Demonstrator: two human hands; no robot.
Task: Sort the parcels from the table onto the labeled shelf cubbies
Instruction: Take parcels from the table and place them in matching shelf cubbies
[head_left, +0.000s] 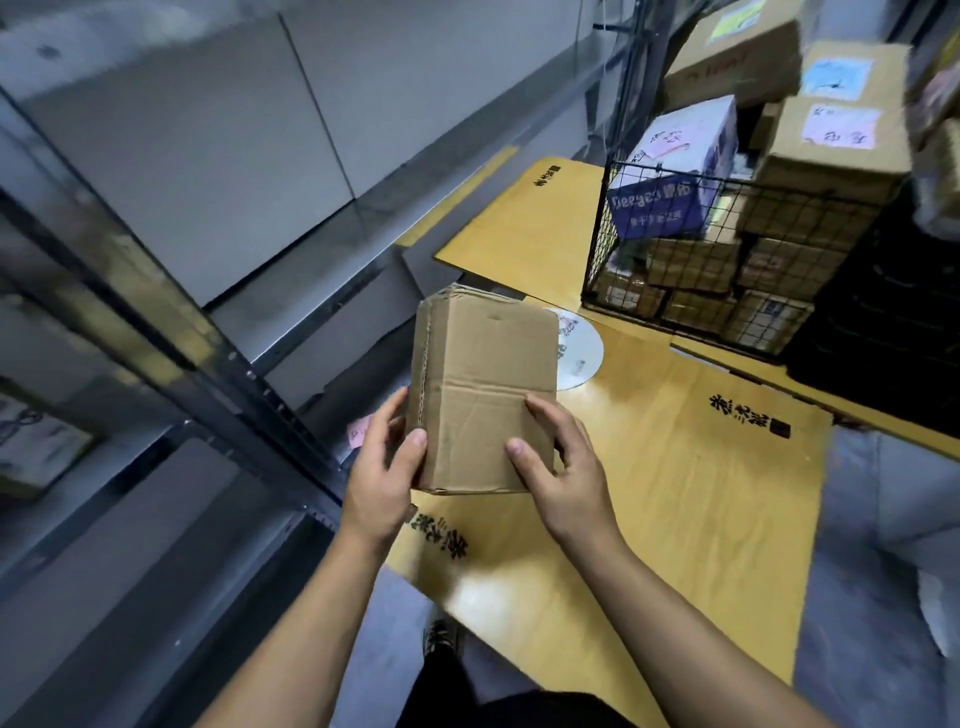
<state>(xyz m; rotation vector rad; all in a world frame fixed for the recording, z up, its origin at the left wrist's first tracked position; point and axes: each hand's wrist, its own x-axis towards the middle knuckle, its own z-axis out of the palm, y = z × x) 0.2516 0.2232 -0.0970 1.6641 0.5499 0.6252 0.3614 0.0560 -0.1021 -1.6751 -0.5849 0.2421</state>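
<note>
The parcel was plain brown cardboard, and the table was yellow wood grain with black printed characters. At two o'clock from the parcel stood a black wire-grid basket and a blue-and-white box bearing a pink label. The shelf frame at nine o'clock was grey.

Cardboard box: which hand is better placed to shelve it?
Probably left: the left hand grips the box on its edge nearest the shelf; the right hand holds the table side.
</note>
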